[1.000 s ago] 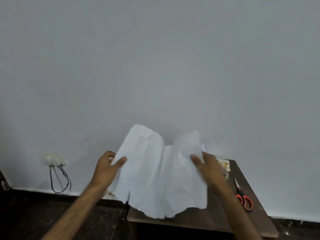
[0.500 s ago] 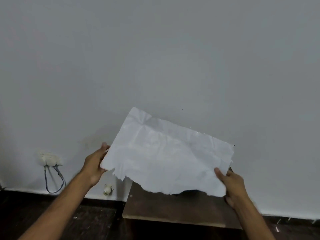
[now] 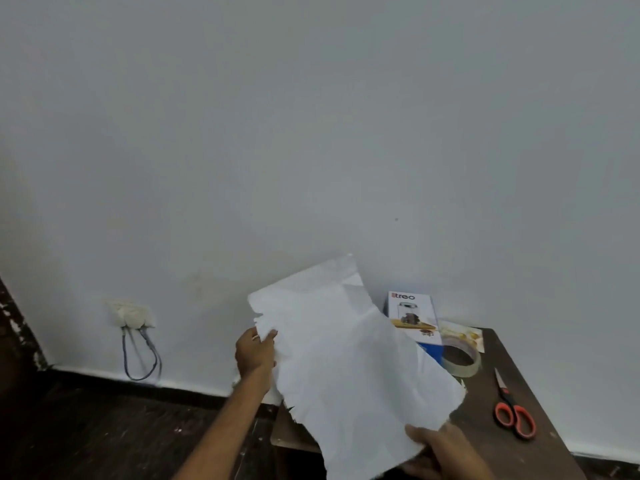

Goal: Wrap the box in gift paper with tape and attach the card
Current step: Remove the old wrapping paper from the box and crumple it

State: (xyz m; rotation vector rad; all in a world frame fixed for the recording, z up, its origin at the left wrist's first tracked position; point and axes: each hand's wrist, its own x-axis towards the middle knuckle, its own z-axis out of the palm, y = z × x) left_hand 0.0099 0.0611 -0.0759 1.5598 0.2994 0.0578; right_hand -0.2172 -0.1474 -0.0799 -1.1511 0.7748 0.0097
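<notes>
White gift paper (image 3: 346, 368), creased and ragged-edged (aslant), gripped by left hand (image 3: 254, 353) and right hand (image 3: 446, 455).

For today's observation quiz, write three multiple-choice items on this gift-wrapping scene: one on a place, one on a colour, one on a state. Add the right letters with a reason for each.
1. Where does the tape roll lie?
A. on the floor
B. on the table, beside the box
C. hanging on the wall

2. What colour are the handles of the scissors?
A. blue
B. orange
C. green

3. What state is the white paper in?
A. wrapped round the box
B. lying flat on the table
C. held up by the left hand and the right hand

Answers:
1 B: the roll sits on the dark tabletop next to the standing box.
2 B: both finger loops are orange.
3 C: each hand grips an edge of the sheet, and the box stands bare.
</notes>
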